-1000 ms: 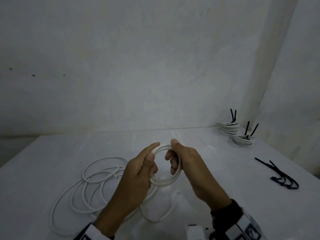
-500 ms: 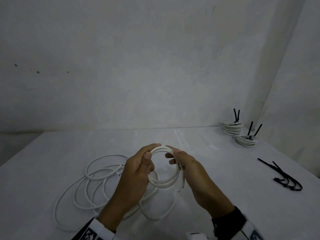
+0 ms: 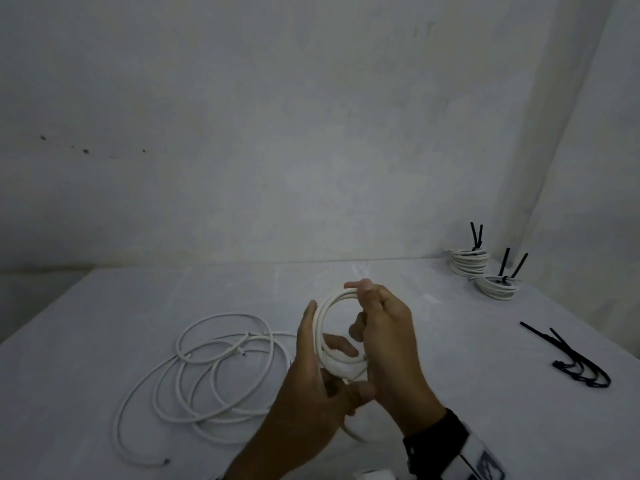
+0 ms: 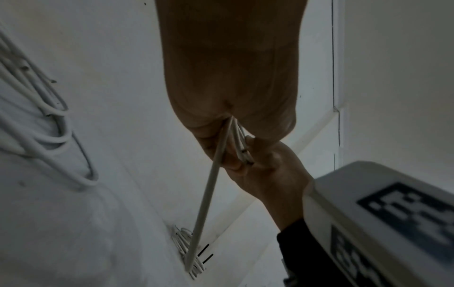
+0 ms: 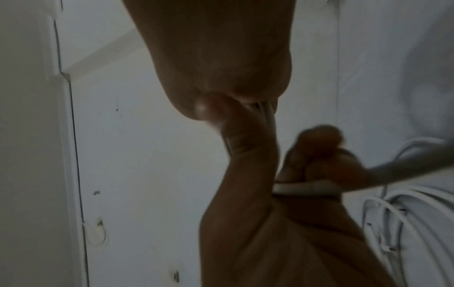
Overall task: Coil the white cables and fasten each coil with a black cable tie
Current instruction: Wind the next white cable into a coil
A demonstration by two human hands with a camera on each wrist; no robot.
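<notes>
Fingers of the left hand (image 3: 311, 386) were curled round the near side of a small white cable coil (image 3: 337, 336), thumb pressed across the bottom strands; the right hand (image 3: 384, 337) pinched the far side, index finger and thumb at the top of the loop. The coil was held upright above the white table (image 3: 450, 358), clear of its surface. From the coil's lower edge the free cable ran down to the loose white cable loops (image 3: 214, 372) lying on the table to the left. Two finished coils (image 3: 483, 271), each with black tie tails standing up, sat at the far right corner, and spare black cable ties (image 3: 575, 362) lay near the right edge. The step in hand appeared to be winding. For a good result, each new turn should be laid flat against the last at matching diameter, the left thumb should clamp the stack while the right hand feeds slack, and the loose loops should be drawn without snagging. One hand should keep its clamp until a tie is fitted.
</notes>
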